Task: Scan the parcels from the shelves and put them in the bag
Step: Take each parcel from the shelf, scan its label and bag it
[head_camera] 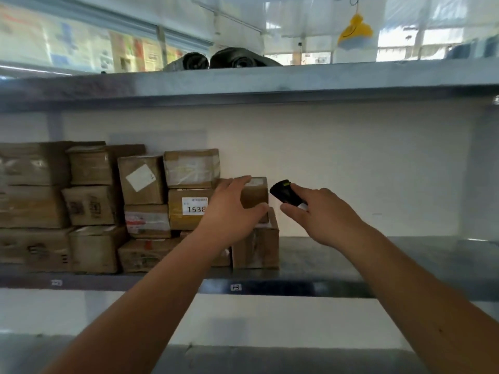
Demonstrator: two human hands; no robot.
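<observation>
Step, by my judgement: picking and scanning.

Left hand grips small parcel, fingers on top, thumb at lower corner; parcel sits atop box on shelf.

Right hand clasps scanner just beside parcel.

Next: pull parcel clear, find label, scan. Bag not in view.

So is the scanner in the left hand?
No, the right hand holds the black scanner; the left hand grips a small box.
</observation>
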